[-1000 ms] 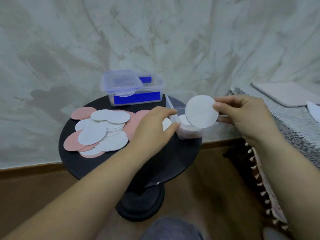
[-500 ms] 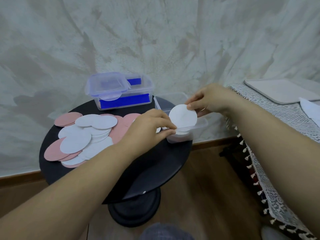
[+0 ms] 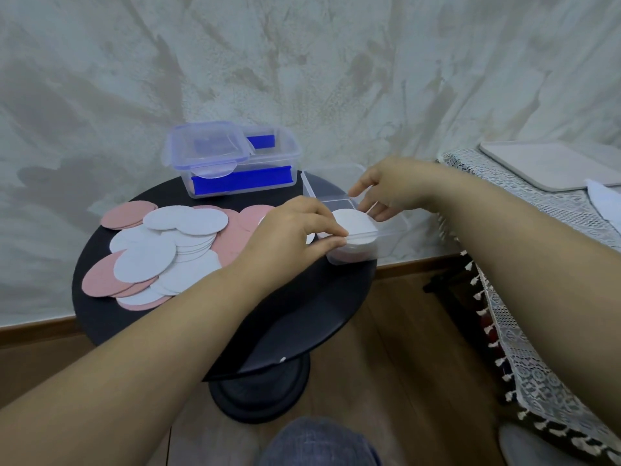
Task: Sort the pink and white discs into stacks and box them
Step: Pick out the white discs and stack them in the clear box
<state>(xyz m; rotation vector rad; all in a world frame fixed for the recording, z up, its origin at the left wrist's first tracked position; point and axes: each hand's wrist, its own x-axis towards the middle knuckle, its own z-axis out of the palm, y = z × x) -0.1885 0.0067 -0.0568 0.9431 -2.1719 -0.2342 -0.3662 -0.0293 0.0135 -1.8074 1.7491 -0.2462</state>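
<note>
1 view only, from the head, looking down. Both arms cut off at the bottom and side edges. Some of the pink discs [image 3: 127, 210] hidden under the white discs [image 3: 144, 264] and under the left hand [image 3: 295, 233]. Only the back of that hand showing, palm hidden. Inside the clear box [image 3: 393, 230] a stack, blurry through the wall, too hard to count. At the back of the table a lidded box [image 3: 235, 163] with blue pieces inside, hard to make out through the lid. At the far right a white thing [image 3: 605, 203], cut off by the edge.

In the middle a round black table [image 3: 302, 307] on 1 thick foot, standing on a brown wood floor [image 3: 403, 348]. Behind it a grey-green patchy wall [image 3: 336, 62]. At the right a lace cloth [image 3: 524, 297] with tassels, and a flat pale tray [image 3: 551, 163] on top. At the bottom a knee [image 3: 319, 442] in blue jeans.

Clear box at the right edge of the table, long side running away from the person toward the wall, open top up, 1 thin wall across the inside. On the stack in the near part of the box, the top white disc [image 3: 354, 222], lying flat, face up. Round, so the same shape every way. Left hand with fingers curled, thumb and fingertips pinching the near left rim of the clear box. Right hand [image 3: 393, 186] above the box, fingers spread and nearly straight, tips touching the far right edge of the top white disc. Loose pink discs and white discs in a messy flat pile on the left half of the table, just beside the left hand.
</note>
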